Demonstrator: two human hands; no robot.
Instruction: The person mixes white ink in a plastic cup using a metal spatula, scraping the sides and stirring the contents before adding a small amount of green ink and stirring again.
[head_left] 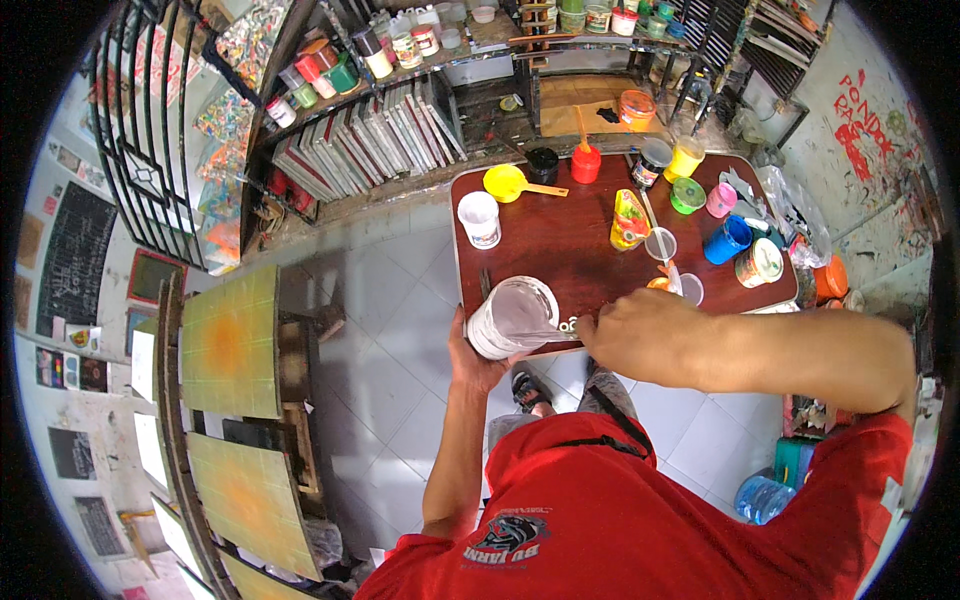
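The left hand [470,357] has its fingers around a white tub [486,334] by the near edge of the desk [560,245]. The right hand [640,335] holds a stirrer [550,336] that reaches into the tub.

hands [474,355] [642,332] curled, near each other

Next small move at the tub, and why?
I'd probably make one slow sweep with the stirring tool through the greyish mixture: the left hand supports the white tub, the right hand grips the tool, and the tool already reaches inside over the rim.
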